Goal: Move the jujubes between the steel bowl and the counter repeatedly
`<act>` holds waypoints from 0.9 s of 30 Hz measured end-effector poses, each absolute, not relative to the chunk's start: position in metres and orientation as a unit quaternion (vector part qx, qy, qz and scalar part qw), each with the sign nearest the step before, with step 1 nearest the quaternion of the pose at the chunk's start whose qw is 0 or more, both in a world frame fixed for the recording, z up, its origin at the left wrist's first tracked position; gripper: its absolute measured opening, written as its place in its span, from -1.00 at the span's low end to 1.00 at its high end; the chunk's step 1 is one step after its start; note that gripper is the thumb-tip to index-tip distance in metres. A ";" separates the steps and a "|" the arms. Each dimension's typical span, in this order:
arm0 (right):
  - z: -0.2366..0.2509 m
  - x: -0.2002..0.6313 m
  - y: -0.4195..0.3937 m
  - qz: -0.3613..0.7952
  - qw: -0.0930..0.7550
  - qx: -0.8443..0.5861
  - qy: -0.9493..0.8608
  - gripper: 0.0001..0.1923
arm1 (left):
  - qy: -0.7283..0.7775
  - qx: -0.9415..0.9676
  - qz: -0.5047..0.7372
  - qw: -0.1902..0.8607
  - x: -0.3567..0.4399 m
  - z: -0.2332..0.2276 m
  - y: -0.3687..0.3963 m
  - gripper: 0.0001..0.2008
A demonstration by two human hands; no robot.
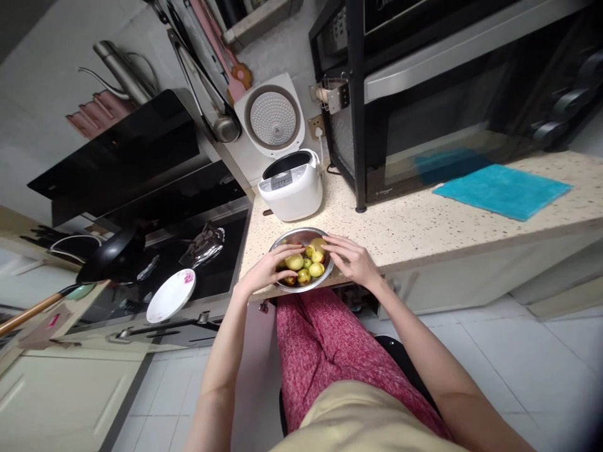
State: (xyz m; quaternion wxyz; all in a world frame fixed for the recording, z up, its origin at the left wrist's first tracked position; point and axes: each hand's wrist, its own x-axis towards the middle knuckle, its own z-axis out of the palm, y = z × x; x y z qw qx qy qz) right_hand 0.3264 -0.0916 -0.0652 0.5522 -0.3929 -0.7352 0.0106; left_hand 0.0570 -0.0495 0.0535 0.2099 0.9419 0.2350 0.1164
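Observation:
A round metal bowl (330,269) sits at the counter's front edge, right in front of me. It holds several small yellow-green fruits (317,269), some with brown patches; they look like fresh jujubes or plums. My left hand (265,271) reaches over the bowl's left rim, its fingers stretched across the fruits and the thumb apart below them. From the right, my right hand (354,258) extends its fingers over the opposite rim, close to the upper fruits. Both hands appear open. Whether the fingertips touch the fruits or only hover is hard to tell.
Behind the bowl stands a white rice cooker (296,196) with its lid raised. A teal cloth (504,190) lies on the counter at right, before a black oven (438,119). At left are a stove, a white plate (170,296), crumpled foil (207,245) and a wok (113,256).

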 end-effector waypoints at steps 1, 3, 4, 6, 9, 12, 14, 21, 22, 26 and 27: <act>-0.065 0.327 -0.092 0.010 0.551 -0.394 -0.736 -0.65 | 0.239 0.939 0.126 0.212 0.055 0.054 -0.051 -0.42; -0.065 0.327 -0.092 0.008 0.550 -0.394 -0.736 -0.65 | 0.256 0.932 0.151 0.206 0.051 0.056 -0.054 -0.44; -0.065 0.327 -0.092 0.007 0.551 -0.393 -0.736 -0.66 | 0.268 0.928 0.170 0.198 0.048 0.056 -0.056 -0.46; -0.065 0.327 -0.093 0.006 0.553 -0.391 -0.736 -0.67 | 0.295 0.913 0.220 0.176 0.042 0.053 -0.061 -0.49; -0.065 0.328 -0.094 0.012 0.555 -0.390 -0.735 -0.67 | 0.333 0.879 0.307 0.148 0.036 0.043 -0.072 -0.55; -0.065 0.329 -0.093 0.016 0.551 -0.392 -0.737 -0.67 | 0.375 0.829 0.396 0.122 0.035 0.025 -0.087 -0.58; -0.066 0.330 -0.093 0.011 0.548 -0.393 -0.738 -0.66 | 0.405 0.788 0.452 0.102 0.038 0.011 -0.097 -0.57; -0.068 0.323 -0.114 -0.030 0.527 -0.342 -0.778 -0.63 | 0.395 0.816 0.410 0.100 0.050 -0.024 -0.120 -0.51; -0.068 0.323 -0.118 -0.033 0.513 -0.338 -0.788 -0.62 | 0.389 0.826 0.395 0.100 0.051 -0.027 -0.121 -0.49; -0.068 0.322 -0.127 -0.053 0.472 -0.335 -0.813 -0.59 | 0.392 0.841 0.363 0.082 0.055 -0.033 -0.123 -0.45; -0.067 0.323 -0.126 -0.056 0.471 -0.334 -0.814 -0.60 | 0.395 0.841 0.361 0.076 0.056 -0.034 -0.123 -0.45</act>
